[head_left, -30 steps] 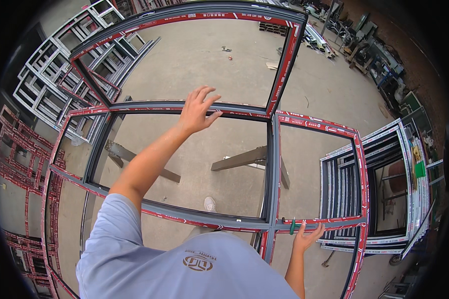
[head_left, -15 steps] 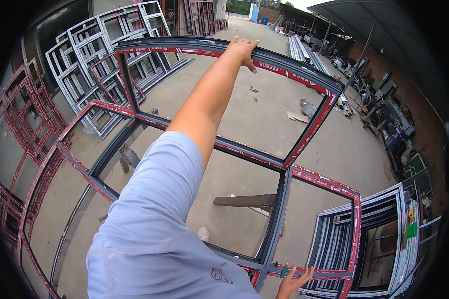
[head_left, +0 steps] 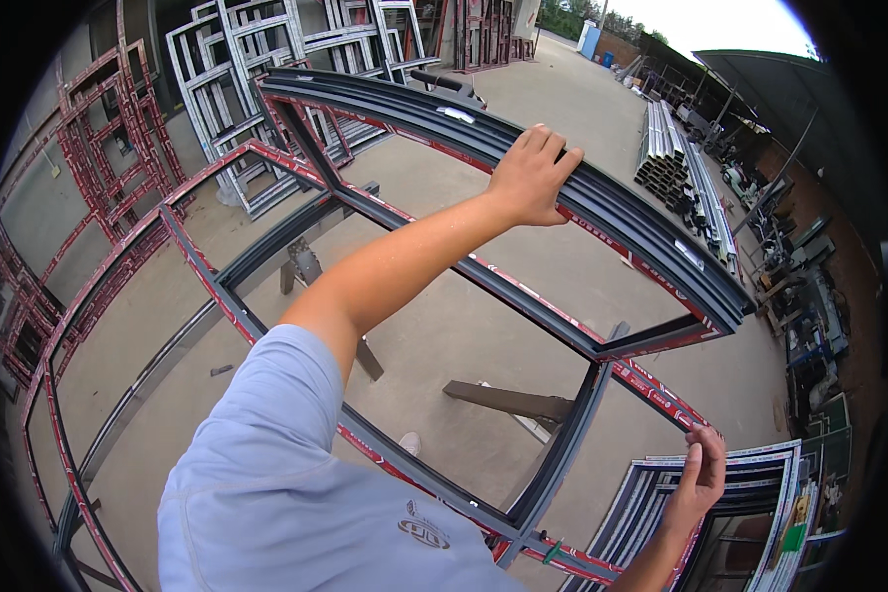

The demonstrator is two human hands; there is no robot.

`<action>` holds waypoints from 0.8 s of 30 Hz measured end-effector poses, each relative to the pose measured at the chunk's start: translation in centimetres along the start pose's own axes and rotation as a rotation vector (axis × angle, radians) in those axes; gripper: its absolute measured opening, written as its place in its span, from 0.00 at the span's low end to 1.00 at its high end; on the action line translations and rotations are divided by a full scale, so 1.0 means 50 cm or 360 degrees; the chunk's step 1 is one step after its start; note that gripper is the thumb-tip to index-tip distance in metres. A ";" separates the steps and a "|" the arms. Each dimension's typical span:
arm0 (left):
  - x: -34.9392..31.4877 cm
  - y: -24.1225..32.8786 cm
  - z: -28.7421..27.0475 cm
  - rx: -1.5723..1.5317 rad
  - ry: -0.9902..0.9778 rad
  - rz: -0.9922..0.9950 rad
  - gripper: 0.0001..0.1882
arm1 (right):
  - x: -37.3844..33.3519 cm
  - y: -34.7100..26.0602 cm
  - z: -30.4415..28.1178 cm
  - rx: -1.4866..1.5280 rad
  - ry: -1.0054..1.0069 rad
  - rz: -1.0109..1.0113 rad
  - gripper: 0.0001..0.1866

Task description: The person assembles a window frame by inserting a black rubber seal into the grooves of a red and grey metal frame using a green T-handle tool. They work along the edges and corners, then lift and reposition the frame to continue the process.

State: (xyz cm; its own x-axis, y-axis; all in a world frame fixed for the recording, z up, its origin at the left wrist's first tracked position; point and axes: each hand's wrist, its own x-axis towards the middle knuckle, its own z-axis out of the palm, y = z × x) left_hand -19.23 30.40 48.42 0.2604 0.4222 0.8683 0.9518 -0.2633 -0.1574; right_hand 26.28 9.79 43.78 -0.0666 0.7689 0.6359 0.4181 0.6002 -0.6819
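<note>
My left hand (head_left: 536, 176) is wrapped over the upper rail of a dark grey window sash (head_left: 434, 116) with red protective film. The sash stands tilted up from a larger window frame (head_left: 543, 314), meeting it along a crossbar. That frame lies flat at about waist height, also grey with red film. My right hand (head_left: 699, 476) hovers by the frame's right outer bar, fingers slightly bent and thumb apart, holding nothing; whether it touches the bar I cannot tell. A small green object (head_left: 554, 549) sits on the near crossbar, its kind unclear.
Brown support beams (head_left: 508, 400) show beneath the frame. White-filmed frames (head_left: 237, 89) and red-filmed frames (head_left: 118, 138) lean along the left wall. More white frames (head_left: 651, 493) are stacked at lower right. Long metal profiles (head_left: 666, 148) lie on the far floor.
The sash has swung down toward me, its upper rail now nearer, my left hand still on it. My right hand has risen from the near crossbar to the right outer bar. The view has shifted.
</note>
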 end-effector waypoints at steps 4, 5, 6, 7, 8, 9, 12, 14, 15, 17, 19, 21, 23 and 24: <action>-0.168 0.067 -0.102 -0.0176 0.0108 0.0003 0.50 | 0.198 -0.122 0.068 0.0090 -0.0555 -0.0240 0.13; -0.212 0.082 -0.123 -0.0117 0.0077 0.0023 0.50 | 0.231 -0.140 0.104 0.0281 -0.0807 -0.0130 0.14; -0.254 0.102 -0.139 -0.0089 0.0113 0.0003 0.49 | 0.259 -0.151 0.143 0.0291 -0.1038 -0.0093 0.17; -0.296 0.119 -0.154 -0.0129 0.0127 -0.0007 0.49 | 0.271 -0.155 0.188 0.0240 -0.1210 0.0009 0.20; -0.343 0.131 -0.170 -0.0102 -0.0002 -0.0018 0.50 | 0.278 -0.151 0.238 0.0172 -0.1379 0.0112 0.22; -0.379 0.152 -0.178 -0.0136 -0.0039 -0.0052 0.49 | 0.280 -0.144 0.281 0.0086 -0.1564 0.0258 0.25; -0.473 0.185 -0.192 -0.0068 0.0225 -0.0094 0.44 | 0.214 -0.102 0.407 -0.0087 -0.2008 0.0871 0.32; -0.531 0.203 -0.195 -0.0073 0.0220 -0.0112 0.40 | 0.144 -0.080 0.469 -0.0017 -0.2117 0.1330 0.34; -0.557 0.211 -0.196 -0.0140 0.0228 -0.0140 0.36 | 0.114 -0.075 0.493 0.0026 -0.2166 0.1293 0.35; -0.599 0.233 -0.192 -0.0148 0.0267 -0.0155 0.34 | 0.067 -0.072 0.534 0.0132 -0.2054 0.1321 0.40; -0.645 0.247 -0.196 -0.0120 0.0308 -0.0143 0.35 | 0.046 -0.077 0.569 -0.0084 -0.2088 0.1458 0.38; -0.697 0.264 -0.217 -0.0222 0.0205 -0.0170 0.37 | -0.011 -0.066 0.603 0.0039 -0.2169 0.1483 0.39; -0.754 0.282 -0.259 -0.0343 0.0048 -0.0195 0.39 | -0.068 -0.039 0.621 -0.0024 -0.2120 0.1531 0.36; -0.784 0.281 -0.284 -0.0592 -0.0052 -0.0179 0.42 | -0.101 -0.018 0.632 0.0074 -0.2152 0.1572 0.36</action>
State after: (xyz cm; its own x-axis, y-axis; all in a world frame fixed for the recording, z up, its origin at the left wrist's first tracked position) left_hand -18.34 -2.17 18.83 0.1687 0.4921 0.8540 0.8523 -0.5080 0.1244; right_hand -2.42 12.34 29.78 -0.5020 0.4385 -0.7454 0.7491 -0.2103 -0.6282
